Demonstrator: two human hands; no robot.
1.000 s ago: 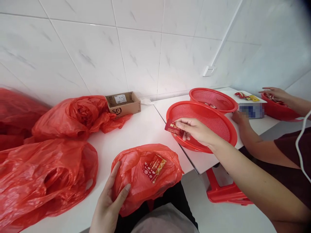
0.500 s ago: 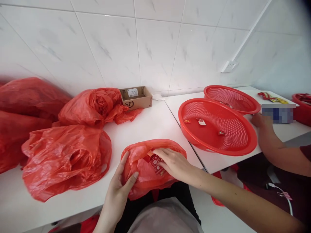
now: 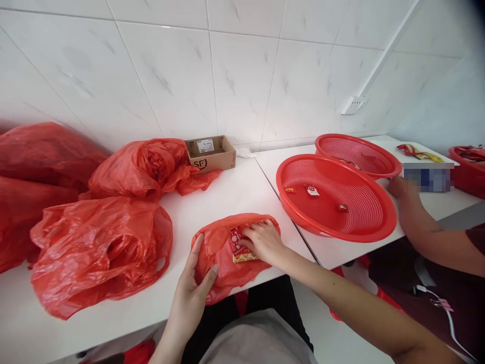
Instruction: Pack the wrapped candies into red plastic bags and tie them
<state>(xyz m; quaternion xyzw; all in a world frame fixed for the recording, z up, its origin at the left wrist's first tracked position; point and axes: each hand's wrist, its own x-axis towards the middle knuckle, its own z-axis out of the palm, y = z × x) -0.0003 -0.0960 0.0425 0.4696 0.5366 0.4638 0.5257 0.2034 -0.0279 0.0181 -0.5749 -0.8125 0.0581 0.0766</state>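
A red plastic bag (image 3: pixel 215 253) lies at the table's front edge with its mouth wide. My left hand (image 3: pixel 195 278) grips the bag's left rim, thumb inside and fingers along the outside. Inside the mouth, my right hand (image 3: pixel 265 241) has its fingers curled over small red printed packets (image 3: pixel 238 242). A yellow-and-white patterned edge shows below the packets. Part of what the right hand holds is hidden under its fingers. To the right stands a red perforated basket (image 3: pixel 303 215) with a few small wrapped packets on its bottom.
Red plastic bags (image 3: pixel 102 247) are heaped on the left, beside a cardboard box (image 3: pixel 215 161) against the wall. A second red basket (image 3: pixel 359 151) stands behind the near one. At right, a co-worker's arm (image 3: pixel 420 217) rests by the table edge.
My right hand has shifted slightly up within the bag and the packets have turned, showing a yellow patterned edge. The bag's right side has drawn in. My left hand still grips the rim.
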